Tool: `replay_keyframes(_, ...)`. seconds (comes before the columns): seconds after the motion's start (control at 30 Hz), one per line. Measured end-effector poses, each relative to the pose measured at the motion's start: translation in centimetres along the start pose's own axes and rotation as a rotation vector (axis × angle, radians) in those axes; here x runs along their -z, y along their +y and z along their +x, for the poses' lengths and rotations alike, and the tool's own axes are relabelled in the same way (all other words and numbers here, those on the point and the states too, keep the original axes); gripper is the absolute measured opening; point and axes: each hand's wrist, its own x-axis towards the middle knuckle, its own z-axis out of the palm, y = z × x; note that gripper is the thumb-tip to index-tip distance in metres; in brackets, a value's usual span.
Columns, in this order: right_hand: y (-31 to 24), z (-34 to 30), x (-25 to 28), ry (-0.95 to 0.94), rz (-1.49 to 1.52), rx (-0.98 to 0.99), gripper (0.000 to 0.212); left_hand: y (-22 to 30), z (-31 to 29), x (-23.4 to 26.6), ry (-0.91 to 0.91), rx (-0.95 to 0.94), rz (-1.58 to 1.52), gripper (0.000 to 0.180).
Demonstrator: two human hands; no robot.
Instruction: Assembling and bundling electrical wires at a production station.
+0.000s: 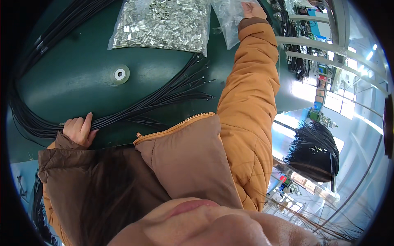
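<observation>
A long bundle of black cables [119, 118] curves over the green table, its loose cut ends fanned out toward the middle. My left hand [80, 129] is closed around the bundle at the near left, with the index finger stretched across it. Far to the right, my right arm reaches out to the top edge of the view. There my right hand [253, 10] is beside a clear plastic bag [230, 24]. Its fingers look curled, but whatever is in them is too small or hidden to name.
A clear bag full of small silvery metal pieces [164, 28] lies at the back. A roll of clear tape [120, 74] rests on the green table [82, 90]. More black cables [49, 41] extend to the far left. On the right, a thick black cable bundle [314, 151] hangs beyond the table.
</observation>
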Motion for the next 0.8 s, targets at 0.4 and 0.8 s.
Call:
replay_keyframes(0.4,-7.5,-8.0,10.2,-0.185,-0.014,-0.104,0.066,0.0,0.5,-0.2,0.023,-0.017,-0.016,0.055)
replay_keyframes(0.8,-9.4,-12.9,11.2,-0.804,0.376,-0.294,0.029,0.0,0.2,-0.7,0.025,0.014,-0.024,0.057)
